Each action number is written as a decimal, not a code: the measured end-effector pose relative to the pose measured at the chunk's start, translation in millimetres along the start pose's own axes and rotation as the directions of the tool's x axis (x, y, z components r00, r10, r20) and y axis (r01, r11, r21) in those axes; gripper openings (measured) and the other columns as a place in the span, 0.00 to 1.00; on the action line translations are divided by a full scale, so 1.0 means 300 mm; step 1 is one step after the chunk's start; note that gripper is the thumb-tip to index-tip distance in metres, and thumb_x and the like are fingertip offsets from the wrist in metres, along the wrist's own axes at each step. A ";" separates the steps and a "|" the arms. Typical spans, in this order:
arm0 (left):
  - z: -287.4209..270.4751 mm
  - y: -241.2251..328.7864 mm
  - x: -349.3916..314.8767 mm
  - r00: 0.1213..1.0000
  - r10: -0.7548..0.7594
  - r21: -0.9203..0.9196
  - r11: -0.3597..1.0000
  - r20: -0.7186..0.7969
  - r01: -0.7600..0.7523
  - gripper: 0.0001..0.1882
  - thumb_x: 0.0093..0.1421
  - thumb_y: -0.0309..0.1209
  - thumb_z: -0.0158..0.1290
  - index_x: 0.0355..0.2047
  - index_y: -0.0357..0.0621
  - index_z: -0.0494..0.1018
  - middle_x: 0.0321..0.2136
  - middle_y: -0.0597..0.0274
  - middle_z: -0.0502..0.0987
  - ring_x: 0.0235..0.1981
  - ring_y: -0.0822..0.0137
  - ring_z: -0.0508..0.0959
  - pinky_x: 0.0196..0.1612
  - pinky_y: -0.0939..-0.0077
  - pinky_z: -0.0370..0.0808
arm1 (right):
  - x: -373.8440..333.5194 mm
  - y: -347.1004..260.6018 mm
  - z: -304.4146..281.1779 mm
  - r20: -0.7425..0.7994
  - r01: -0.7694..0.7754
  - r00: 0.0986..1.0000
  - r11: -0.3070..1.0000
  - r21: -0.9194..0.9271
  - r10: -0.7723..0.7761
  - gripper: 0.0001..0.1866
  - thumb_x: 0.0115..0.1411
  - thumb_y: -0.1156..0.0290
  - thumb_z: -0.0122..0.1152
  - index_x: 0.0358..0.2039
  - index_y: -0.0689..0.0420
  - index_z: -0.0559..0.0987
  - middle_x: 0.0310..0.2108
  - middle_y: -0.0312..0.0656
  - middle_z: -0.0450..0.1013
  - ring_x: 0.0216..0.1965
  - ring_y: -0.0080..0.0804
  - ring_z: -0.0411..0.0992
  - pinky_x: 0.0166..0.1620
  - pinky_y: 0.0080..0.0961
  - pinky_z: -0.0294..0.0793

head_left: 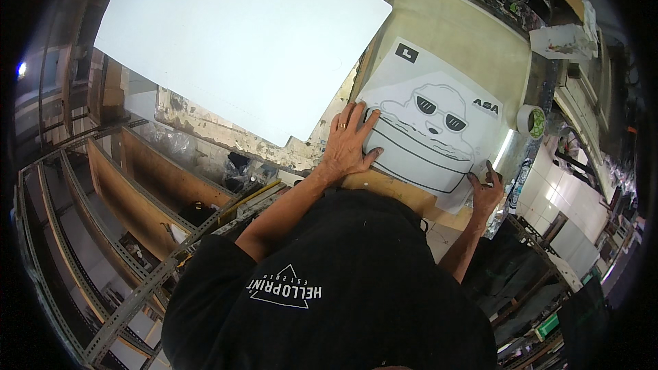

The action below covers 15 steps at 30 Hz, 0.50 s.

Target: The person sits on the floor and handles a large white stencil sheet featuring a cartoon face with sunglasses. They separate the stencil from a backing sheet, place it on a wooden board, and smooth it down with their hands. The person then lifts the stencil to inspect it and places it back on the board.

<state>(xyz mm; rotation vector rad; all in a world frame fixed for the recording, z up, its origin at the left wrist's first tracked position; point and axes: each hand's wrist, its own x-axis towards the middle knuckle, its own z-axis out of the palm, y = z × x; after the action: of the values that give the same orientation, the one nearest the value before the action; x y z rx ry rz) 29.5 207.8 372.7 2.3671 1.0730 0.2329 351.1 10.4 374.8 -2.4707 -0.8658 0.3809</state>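
Sheet [433, 145] bearing a cartoon figure in sunglasses lies aslant on a pale yellowish panel [473, 24] before me. My hands are well apart. My left hand [351, 142], palm down, has its fingers spread and its thumb held out at the sheet's left edge; that forearm slants in from the lower left. My right hand [486, 190] is at the lower right corner, fingers bent; whether they pinch the paper, I cannot tell.
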 end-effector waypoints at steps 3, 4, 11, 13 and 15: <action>0.002 -0.002 -0.003 1.000 -0.005 -0.004 1.000 0.006 0.005 0.43 0.50 0.47 0.59 0.64 0.48 0.58 0.60 0.41 0.55 0.62 0.41 0.54 0.61 0.45 0.53 | -0.001 -0.004 0.003 0.003 -0.028 1.000 0.999 0.039 0.028 0.35 0.33 0.75 0.79 0.48 0.54 0.80 0.33 0.40 0.69 0.35 0.30 0.69 0.32 0.25 0.74; 0.001 -0.002 -0.001 1.000 -0.003 -0.005 1.000 0.008 0.003 0.43 0.50 0.47 0.59 0.63 0.48 0.58 0.60 0.41 0.55 0.62 0.41 0.54 0.61 0.45 0.53 | -0.004 -0.011 0.001 0.002 -0.034 0.999 0.998 0.046 0.034 0.35 0.33 0.75 0.78 0.48 0.54 0.80 0.33 0.40 0.69 0.35 0.30 0.69 0.33 0.26 0.74; 0.015 0.005 0.007 1.000 -0.001 0.014 1.000 -0.016 0.001 0.42 0.49 0.47 0.60 0.62 0.45 0.60 0.62 0.38 0.55 0.63 0.38 0.52 0.62 0.45 0.50 | -0.001 0.022 0.009 -0.009 0.032 0.999 0.999 0.036 -0.032 0.36 0.33 0.76 0.78 0.48 0.55 0.80 0.33 0.43 0.72 0.35 0.36 0.69 0.37 0.30 0.72; 0.017 0.015 0.009 1.000 0.007 0.029 1.000 -0.030 -0.006 0.42 0.49 0.46 0.60 0.63 0.46 0.60 0.61 0.39 0.56 0.63 0.39 0.53 0.61 0.45 0.51 | 0.005 0.028 0.009 -0.017 0.049 0.999 0.997 0.055 -0.048 0.35 0.33 0.76 0.78 0.48 0.56 0.80 0.32 0.44 0.72 0.34 0.37 0.70 0.38 0.31 0.72; 0.007 0.032 0.011 1.000 0.003 0.049 0.999 -0.025 -0.002 0.42 0.49 0.46 0.60 0.63 0.45 0.60 0.61 0.40 0.56 0.63 0.40 0.53 0.60 0.45 0.52 | 0.006 0.013 0.000 -0.030 0.080 0.996 0.995 0.055 -0.079 0.35 0.33 0.75 0.78 0.47 0.55 0.80 0.30 0.46 0.72 0.33 0.38 0.70 0.39 0.33 0.72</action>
<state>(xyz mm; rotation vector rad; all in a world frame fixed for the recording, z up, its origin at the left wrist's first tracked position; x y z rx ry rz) 38.6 204.1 375.7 2.4151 1.0996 0.2395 354.4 8.9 372.6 -2.3762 -0.9257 0.3375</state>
